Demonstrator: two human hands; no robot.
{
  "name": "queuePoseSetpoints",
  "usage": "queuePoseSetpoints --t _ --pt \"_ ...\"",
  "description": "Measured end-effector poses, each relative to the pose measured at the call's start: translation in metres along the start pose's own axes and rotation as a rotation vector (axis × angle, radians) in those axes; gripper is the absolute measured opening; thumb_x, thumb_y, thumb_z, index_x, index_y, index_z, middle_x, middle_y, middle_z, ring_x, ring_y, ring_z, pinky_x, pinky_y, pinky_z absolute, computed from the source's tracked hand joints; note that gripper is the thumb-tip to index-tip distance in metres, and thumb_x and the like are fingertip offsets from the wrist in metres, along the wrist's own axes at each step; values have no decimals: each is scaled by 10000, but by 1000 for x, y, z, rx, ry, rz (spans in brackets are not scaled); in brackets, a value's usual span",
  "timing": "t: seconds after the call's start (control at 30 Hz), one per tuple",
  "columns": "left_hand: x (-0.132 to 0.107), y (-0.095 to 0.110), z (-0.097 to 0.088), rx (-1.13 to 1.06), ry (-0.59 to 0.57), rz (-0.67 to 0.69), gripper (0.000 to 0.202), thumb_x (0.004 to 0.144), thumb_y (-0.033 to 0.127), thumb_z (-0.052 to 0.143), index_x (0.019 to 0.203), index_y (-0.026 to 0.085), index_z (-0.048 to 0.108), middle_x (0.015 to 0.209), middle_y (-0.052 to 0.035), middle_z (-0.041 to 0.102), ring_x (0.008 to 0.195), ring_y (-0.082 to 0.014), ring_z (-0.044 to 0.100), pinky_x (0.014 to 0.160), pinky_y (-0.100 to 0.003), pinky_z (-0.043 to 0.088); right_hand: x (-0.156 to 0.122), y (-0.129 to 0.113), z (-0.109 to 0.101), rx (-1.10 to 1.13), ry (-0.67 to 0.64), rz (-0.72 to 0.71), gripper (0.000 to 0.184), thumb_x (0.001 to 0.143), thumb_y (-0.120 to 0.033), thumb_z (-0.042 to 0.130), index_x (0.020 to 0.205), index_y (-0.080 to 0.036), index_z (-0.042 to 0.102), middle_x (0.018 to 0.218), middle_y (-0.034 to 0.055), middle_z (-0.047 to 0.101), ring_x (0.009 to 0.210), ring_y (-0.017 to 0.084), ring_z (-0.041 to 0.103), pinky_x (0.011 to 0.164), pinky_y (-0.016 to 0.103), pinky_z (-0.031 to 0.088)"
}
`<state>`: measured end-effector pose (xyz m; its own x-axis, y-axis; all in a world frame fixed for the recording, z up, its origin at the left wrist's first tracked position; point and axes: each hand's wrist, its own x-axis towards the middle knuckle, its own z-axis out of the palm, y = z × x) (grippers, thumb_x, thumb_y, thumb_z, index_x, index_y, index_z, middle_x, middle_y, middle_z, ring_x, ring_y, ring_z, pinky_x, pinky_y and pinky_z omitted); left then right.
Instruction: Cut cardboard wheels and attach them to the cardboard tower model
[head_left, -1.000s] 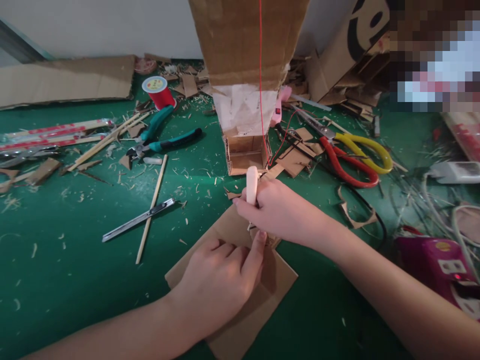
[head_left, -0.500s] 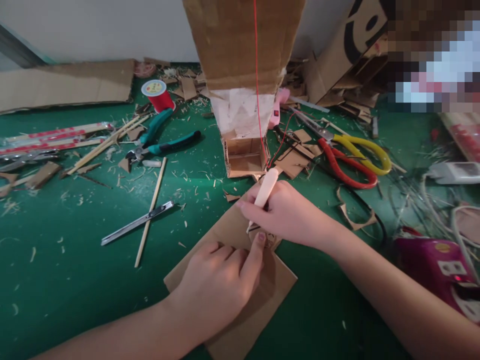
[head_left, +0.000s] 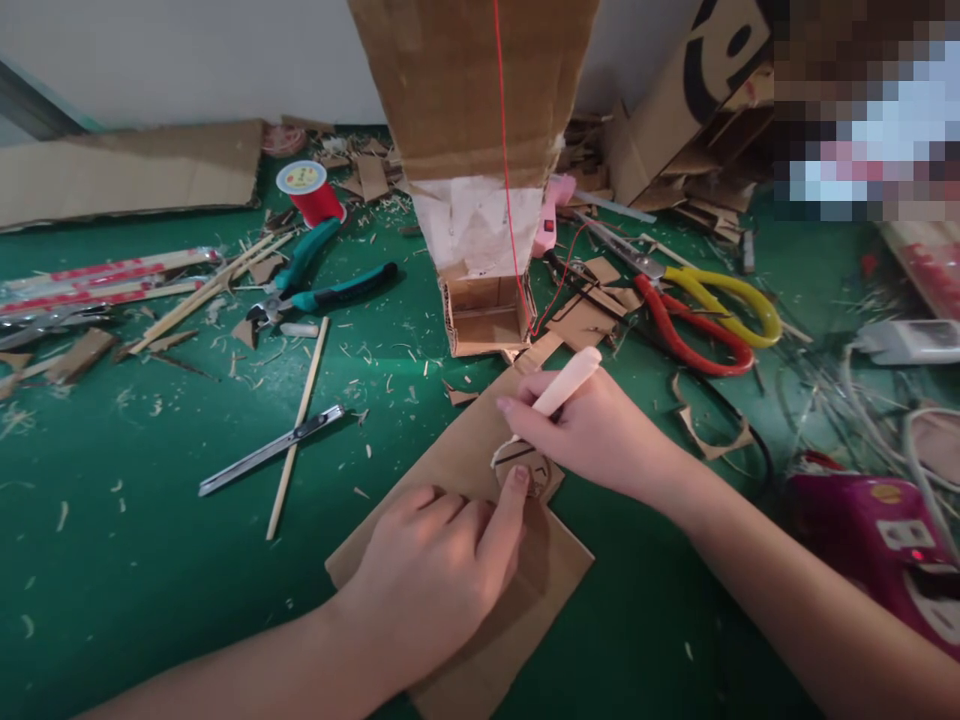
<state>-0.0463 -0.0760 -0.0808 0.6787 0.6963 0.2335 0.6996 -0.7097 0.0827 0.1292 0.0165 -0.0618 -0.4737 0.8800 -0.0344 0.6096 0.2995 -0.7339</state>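
Gripping a pale-handled tool point(head_left: 568, 382) in the right hand point(head_left: 592, 430), fingers closed round the handle, handle tilted up to the right, tip down near the upper edge of a small cardboard disc point(head_left: 517, 452); cannot tell if touching. Pressing that disc with the index fingertip of the left hand point(head_left: 442, 560), other fingers bent; palm hidden, so cannot tell whether closed on anything. Disc with dark marks, lying on a larger cardboard sheet point(head_left: 525, 600), close to its right edge, sheet flat on the green table point(head_left: 112, 560). Just beyond, a tall cardboard structure point(head_left: 480, 90), open compartment point(head_left: 491, 320) at the bottom, red thread point(head_left: 504, 130) down its front. To the left, a cutter point(head_left: 274, 450) lying across a thin wooden stick point(head_left: 307, 385); farther back, teal-handled pliers point(head_left: 345, 287), spread, and a red spool point(head_left: 319, 200) just behind. At far left, wrapped sticks point(head_left: 112, 275). To the right, scissors point(head_left: 664, 270) with one red and one yellow handle, a curved cardboard offcut point(head_left: 712, 440) nearer the right forearm, then a purple power strip point(head_left: 874, 510) near the right edge, red light lit. Shavings and scraps all over.
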Motion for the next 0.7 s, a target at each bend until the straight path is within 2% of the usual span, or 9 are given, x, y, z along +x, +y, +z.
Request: queuePoseSetpoints --t 0.1,0.23,0.33,0.5,0.6,0.7 --pt "0 0 0 6 5 -2 408 879 191 541 1260 46 535 616 -2 660 504 -159 594 470 -322 422 -4 3 0 -23 42 36 358 858 -217 495 538 -194 337 505 -66 324 480 74 306 498 252 245" --pt "-1 0 0 0 3 -7 410 880 185 540 1265 43 528 623 -2 662 505 -159 595 473 -325 427 -9 5 1 16 41 34 353 881 -272 500 558 -188 387 513 -62 357 490 74 320 488 245 245" --pt "-1 0 1 -1 3 -2 409 881 190 538 1263 44 528 621 -2 660 501 -157 593 472 -321 426 -14 6 1 3 57 27 353 878 -239 481 549 -188 362 507 -64 319 490 74 299 476 245 226" --pt "2 -1 0 4 21 3 380 884 176 523 1241 47 542 589 3 642 489 -149 587 469 -304 425 -17 8 0 53 70 30 319 881 -259 493 579 -182 426 506 -64 364 493 73 312 465 224 247" --pt "3 -1 0 -3 25 1 379 885 170 515 1242 45 541 582 7 632 481 -147 581 462 -303 426 -18 9 0 35 67 6 351 871 -234 488 540 -183 383 491 -68 316 484 71 278 456 227 228" --pt "3 -1 0 -16 21 5 388 880 164 521 1248 42 536 600 0 641 496 -149 590 471 -303 437 -20 9 -1 59 72 4 336 880 -249 492 559 -179 424 494 -62 366 478 69 313 459 220 248"
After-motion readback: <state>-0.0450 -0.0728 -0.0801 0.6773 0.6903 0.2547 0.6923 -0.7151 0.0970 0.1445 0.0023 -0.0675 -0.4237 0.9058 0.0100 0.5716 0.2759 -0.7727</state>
